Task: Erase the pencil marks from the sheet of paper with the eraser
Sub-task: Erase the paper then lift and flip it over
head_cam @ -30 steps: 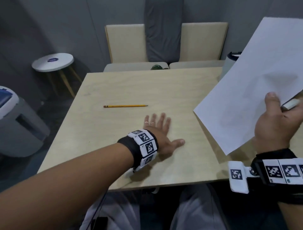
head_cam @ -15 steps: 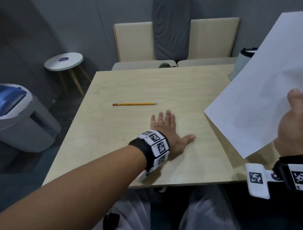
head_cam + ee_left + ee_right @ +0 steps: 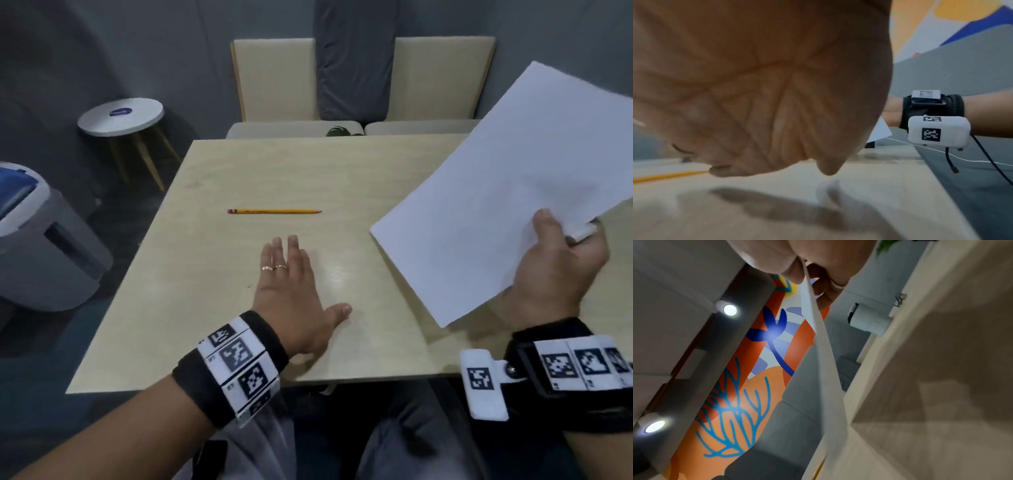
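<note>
Right hand (image 3: 558,270) pinches the sheet of paper (image 3: 507,202) and a white eraser (image 3: 582,233), lifted above the bench (image 3: 212,308), likely to shake crumbs off or inspect. Left hand (image 3: 291,291) lies flat, fingers spread, holding nothing; pencil (image 3: 274,211) sits apart.

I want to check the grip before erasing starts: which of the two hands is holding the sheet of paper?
The right hand pinches the sheet of paper above the table; the left hand lies flat, holding nothing.

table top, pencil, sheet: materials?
Table top: looks like pale wood or a laminate copy, satin; faint grain and a soft glare patch.
Pencil: likely wood, glossy yellow paint, pink eraser end.
Sheet: thin matte white paper; it bows in the right hand grip.
</note>
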Motion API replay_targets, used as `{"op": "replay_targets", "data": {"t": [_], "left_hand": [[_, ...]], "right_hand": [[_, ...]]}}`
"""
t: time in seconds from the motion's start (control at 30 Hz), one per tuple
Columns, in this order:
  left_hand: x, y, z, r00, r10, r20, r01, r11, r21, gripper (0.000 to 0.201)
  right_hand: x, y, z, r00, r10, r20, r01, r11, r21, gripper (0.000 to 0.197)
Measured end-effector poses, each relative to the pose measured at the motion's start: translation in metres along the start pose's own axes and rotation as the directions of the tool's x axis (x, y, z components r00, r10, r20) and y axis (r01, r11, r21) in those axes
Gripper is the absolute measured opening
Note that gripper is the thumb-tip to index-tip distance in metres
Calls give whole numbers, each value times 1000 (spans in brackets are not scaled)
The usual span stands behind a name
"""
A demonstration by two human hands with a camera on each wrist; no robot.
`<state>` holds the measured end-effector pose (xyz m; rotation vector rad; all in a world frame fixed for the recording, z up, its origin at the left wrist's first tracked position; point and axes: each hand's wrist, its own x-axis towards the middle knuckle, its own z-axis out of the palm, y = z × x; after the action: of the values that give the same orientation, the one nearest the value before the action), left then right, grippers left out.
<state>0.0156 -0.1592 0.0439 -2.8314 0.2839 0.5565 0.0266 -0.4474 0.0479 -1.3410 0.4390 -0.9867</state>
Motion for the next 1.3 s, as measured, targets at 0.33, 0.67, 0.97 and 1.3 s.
{"op": "replay_targets", "data": {"t": [0.33, 0.67, 0.97, 1.3], "left_hand": [[-35, 46, 61, 813, 498, -301, -552, 823, -131, 80], [-40, 47, 79, 752, 474, -458, -575, 811, -105, 81], [-41, 14, 79, 770, 419, -481, -564, 800, -205, 53], [-32, -9, 76, 788, 376, -487, -558, 770, -309, 39]], "right_hand": [[-48, 36, -39, 978, 210, 13, -199, 945, -260, 16], [-50, 25, -68, 967, 251, -31, -242, 880, -409, 45], [-67, 5, -75, 974, 29, 225, 156, 636, -756, 36], [-99, -22, -41, 845, -170, 508, 481, 656, -581, 24]]}}
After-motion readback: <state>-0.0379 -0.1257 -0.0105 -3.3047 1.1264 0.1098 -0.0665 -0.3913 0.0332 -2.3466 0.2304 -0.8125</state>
